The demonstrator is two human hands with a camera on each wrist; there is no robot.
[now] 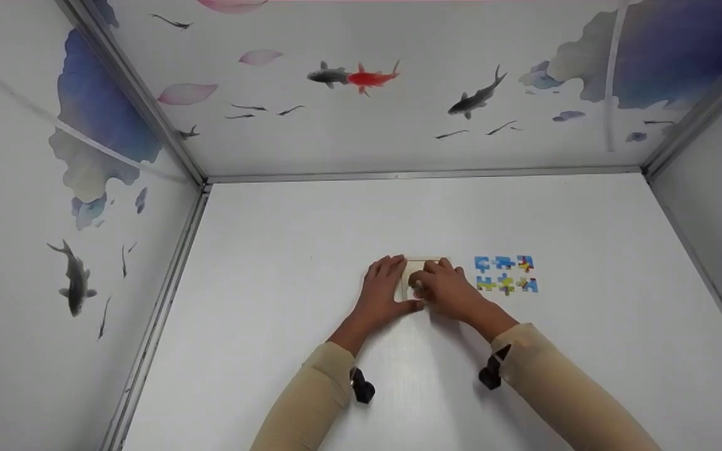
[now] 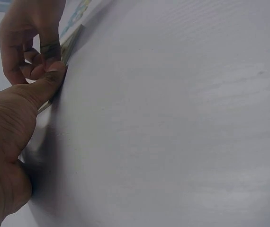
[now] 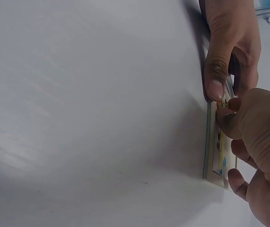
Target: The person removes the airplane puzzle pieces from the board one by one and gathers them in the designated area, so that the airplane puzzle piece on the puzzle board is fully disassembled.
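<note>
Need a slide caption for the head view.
Left grip and right grip at a small pale tray, six jigsaw pieces in two rows to its right.

Tray (image 1: pixel 423 259) partly hidden by left grip (image 1: pixel 387 288), right grip (image 1: pixel 447 289); latter's hold unclear. Sleeves (image 1: pixel 311 401) cut off at head view's bottom.

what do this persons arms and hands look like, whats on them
Both arms wear plain tan sleeves: the left sleeve and the right sleeve end near the wrists. A small black device juts from the left cuff, another from the right. The left hand and right hand are gloveless.
</note>
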